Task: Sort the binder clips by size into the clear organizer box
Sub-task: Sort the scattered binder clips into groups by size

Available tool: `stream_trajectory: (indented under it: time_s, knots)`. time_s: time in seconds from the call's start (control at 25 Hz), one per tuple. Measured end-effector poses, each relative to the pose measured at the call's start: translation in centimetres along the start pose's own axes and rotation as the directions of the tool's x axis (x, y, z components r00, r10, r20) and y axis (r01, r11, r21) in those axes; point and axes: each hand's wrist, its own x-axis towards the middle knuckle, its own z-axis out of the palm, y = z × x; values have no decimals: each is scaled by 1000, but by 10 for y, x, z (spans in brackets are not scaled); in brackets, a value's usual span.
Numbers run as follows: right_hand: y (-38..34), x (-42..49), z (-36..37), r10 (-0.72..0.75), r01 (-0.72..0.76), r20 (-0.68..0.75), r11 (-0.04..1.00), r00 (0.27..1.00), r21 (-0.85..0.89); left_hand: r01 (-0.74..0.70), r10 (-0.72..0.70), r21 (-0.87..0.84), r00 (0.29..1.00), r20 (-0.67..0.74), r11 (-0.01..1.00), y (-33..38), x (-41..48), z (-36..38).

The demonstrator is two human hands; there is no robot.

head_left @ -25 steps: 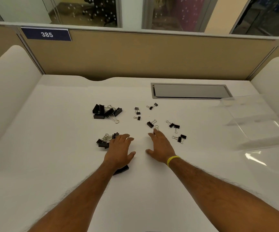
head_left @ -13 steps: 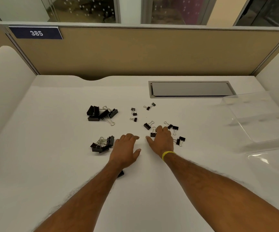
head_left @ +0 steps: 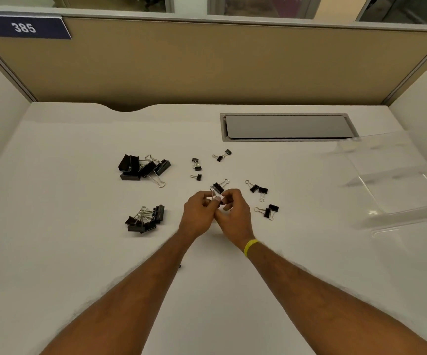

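Left of the clear organizer box (head_left: 397, 175), both hands' grips pinch one small binder clip (head_left: 217, 198); carry it without dropping.

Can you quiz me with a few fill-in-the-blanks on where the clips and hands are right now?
1. The wristband on the right arm is ____.
2. The clear organizer box sits on the ____ side of the desk.
3. The desk number sign reads ____.
4. The left hand and right hand meet at a small binder clip, so ____ hands touch it.

Answers: yellow; right; 385; both
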Motion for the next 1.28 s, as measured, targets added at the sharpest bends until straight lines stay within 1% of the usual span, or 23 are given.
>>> stream_trajectory:
  time_s: [0.12,0.16,0.2,0.24,0.32,0.36,0.4,0.44,0.52,0.56,0.64,0.72,0.8,0.88,0.96,1.04,1.12,1.2,1.28]
  knots:
    - [0,4,-3,-82,85,130,996,988,-17,38,-39,-31,998,-52,999,-3,4,-11]
    - [1,7,-5,-94,104,146,993,985,-58,42,-44,-38,997,-68,998,-4,5,-16]
    - [2,12,-4,-78,93,127,988,989,-120,44,-48,-46,995,-83,998,-5,5,-23]
    - [3,20,-3,-34,48,77,980,996,-193,44,-50,-59,994,-100,997,-4,5,-29]
    - [2,40,1,104,-110,-34,942,994,-317,48,-60,-96,990,-131,994,-7,3,-38]
    - [0,49,4,167,-175,-52,914,985,-366,49,-65,-110,988,-143,993,-9,3,-41]
    - [-3,58,8,212,-204,-31,879,977,-432,51,-68,-118,987,-146,992,-11,1,-44]
    - [-7,65,12,234,-191,16,828,972,-528,52,-69,-124,987,-143,991,-12,0,-46]
    - [-14,74,20,228,-76,120,699,966,-711,56,-73,-124,988,-138,991,-16,-2,-48]
    - [-16,77,24,217,-38,143,664,966,-747,61,-77,-120,988,-137,991,-17,-3,-49]
    - [-18,80,29,198,-24,146,668,969,-744,69,-86,-116,986,-141,991,-20,-5,-51]
    - [-15,80,30,170,-16,155,721,973,-693,70,-86,-108,986,-145,992,-22,-8,-52]
    - [-13,79,26,152,-30,156,802,976,-596,65,-79,-96,986,-146,993,-20,-10,-56]
    - [-12,75,20,153,-78,146,902,977,-424,52,-68,-110,987,-143,993,-17,-11,-63]
    - [-13,66,14,191,-153,168,964,967,-217,28,-49,-135,987,-151,990,-15,-14,-72]
    - [-17,50,13,228,-232,240,973,943,-14,20,-42,-136,985,-164,990,-14,-18,-81]
    - [-23,33,15,234,-300,338,940,912,161,29,-47,-115,986,-158,993,-15,-24,-85]
    - [-29,15,19,229,-358,403,891,886,280,34,-48,-105,989,-138,994,-18,-33,-86]
    - [-32,-1,23,222,-383,436,863,872,328,27,-38,-101,993,-114,994,-22,-43,-86]
